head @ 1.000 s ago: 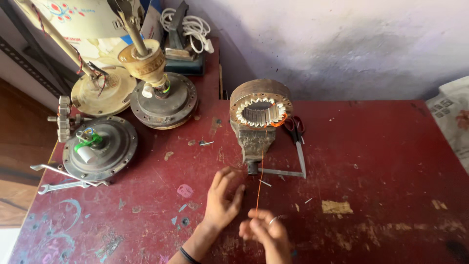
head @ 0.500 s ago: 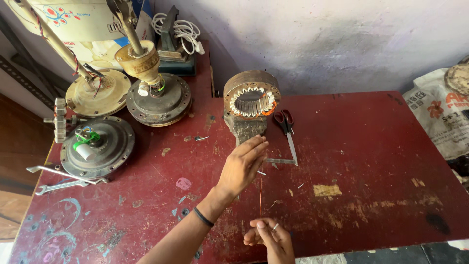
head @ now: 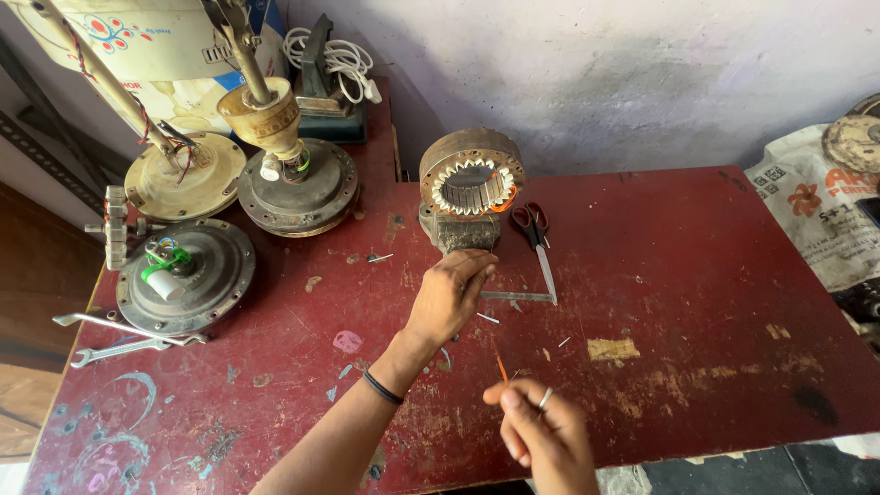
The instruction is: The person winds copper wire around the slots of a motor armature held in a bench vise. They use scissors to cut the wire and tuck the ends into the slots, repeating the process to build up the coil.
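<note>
Left hand (head: pixel 451 295) stretched forward over the worn dark-red painted table (head: pixel 697 275), fingers bent and close together, resting at the foot of the round rusty metal stator with white slot liners (head: pixel 470 186). Cannot tell whether anything is pinched there; fingertips hidden against the grey block under the ring. Black band on that wrist.

Right hand (head: pixel 541 435) low at the near edge, thumb and first finger closed narrow on a thin orange-copper wire (head: pixel 500 368). Wire's long axis running away from the right hand, up and slightly left, toward the left hand and the stator beyond; only a short bright part clearly visible, the rest too fine to follow. Stator standing upright on edge, opening facing the camera, straight ahead of the left hand, well apart from the right. Left hand clearly the nearer one.

Just right of the stator, black-handled steel scissors (head: pixel 535 240) lying flat, blades pointing toward the near edge. Far left, three round dusty metal fan motors (head: pixel 188 275) and two grey flat spanners (head: pixel 115 337).
</note>
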